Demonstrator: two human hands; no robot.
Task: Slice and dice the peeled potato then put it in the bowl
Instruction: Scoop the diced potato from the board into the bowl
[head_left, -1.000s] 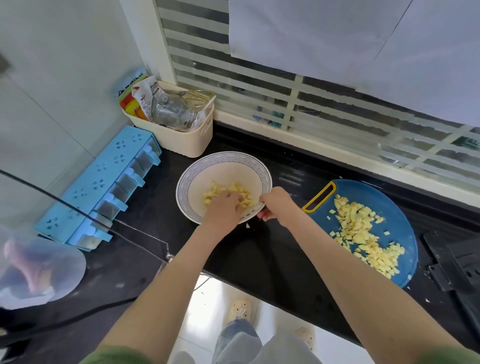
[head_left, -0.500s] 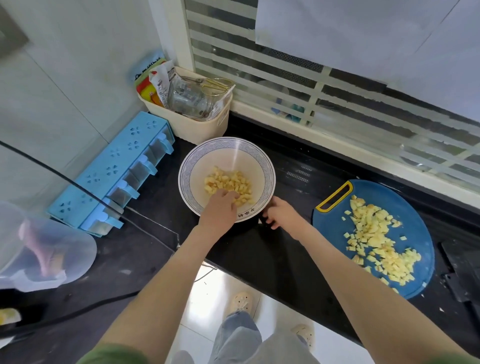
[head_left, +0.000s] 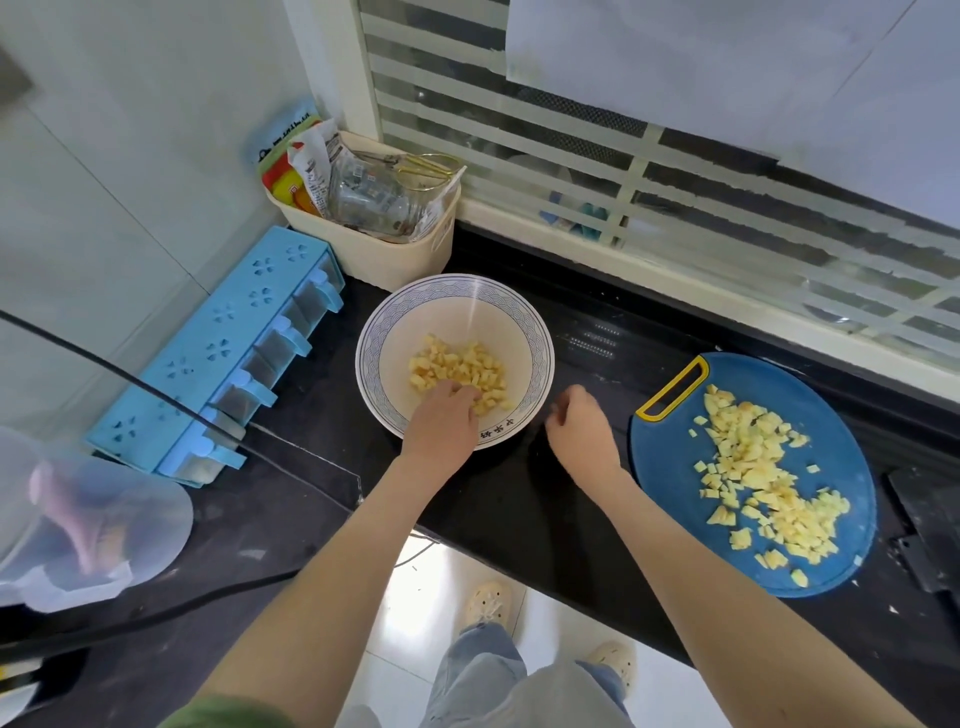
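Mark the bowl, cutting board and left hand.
bowl (head_left: 543, 358), head view, patterned rim on its right side.
cutting board (head_left: 665, 478), head view, bare blue surface near its left edge.
left hand (head_left: 441, 421), head view, back of the hand.

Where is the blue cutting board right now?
The cutting board lies on the black counter at the right of the head view, just right of the right hand and the bowl, with diced potato on it.

Bowl (head_left: 543, 353), cutting board (head_left: 675, 467) on black counter (head_left: 519, 493)
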